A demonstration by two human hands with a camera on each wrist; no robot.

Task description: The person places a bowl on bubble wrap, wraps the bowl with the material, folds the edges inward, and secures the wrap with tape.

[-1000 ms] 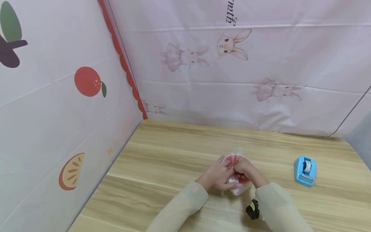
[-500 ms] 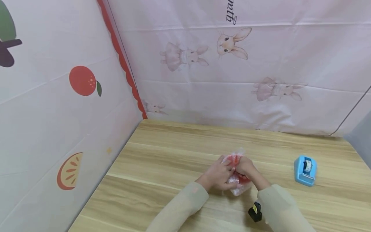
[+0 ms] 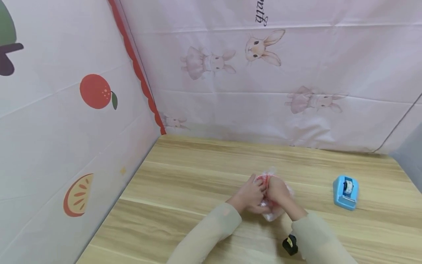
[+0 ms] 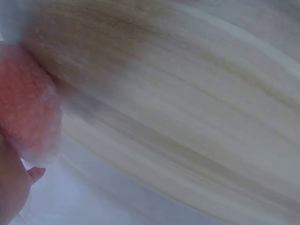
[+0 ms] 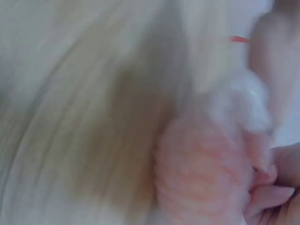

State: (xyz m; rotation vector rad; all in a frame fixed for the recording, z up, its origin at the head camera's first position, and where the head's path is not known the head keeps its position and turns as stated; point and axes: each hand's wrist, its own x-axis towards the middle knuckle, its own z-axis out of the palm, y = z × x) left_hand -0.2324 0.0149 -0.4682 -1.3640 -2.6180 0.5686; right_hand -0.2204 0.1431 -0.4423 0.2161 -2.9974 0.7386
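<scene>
A red item wrapped in clear bubble wrap (image 3: 271, 216) sits on the wooden table between both hands. My left hand (image 3: 249, 193) holds its left side, thumb low and fingers near the top. My right hand (image 3: 277, 190) has curled fingers and grips the wrap over the top and right side. In the left wrist view, the rounded wrapped bundle (image 4: 30, 105) shows pale red through the bubbles. The right wrist view is blurred; fingers press at the edge of the bundle (image 5: 201, 168). What the red item is cannot be made out.
A blue tape dispenser (image 3: 345, 192) with a roll in it stands to the right. Close to the right sleeve lies a small black object with a yellow patch (image 3: 290, 245). Printed cloth walls (image 3: 230, 110) border the table at the back and left.
My right hand has turned and closed further over the top of the bundle, covering more of the red. My left hand has shifted slightly right. The tape dispenser stays put.
</scene>
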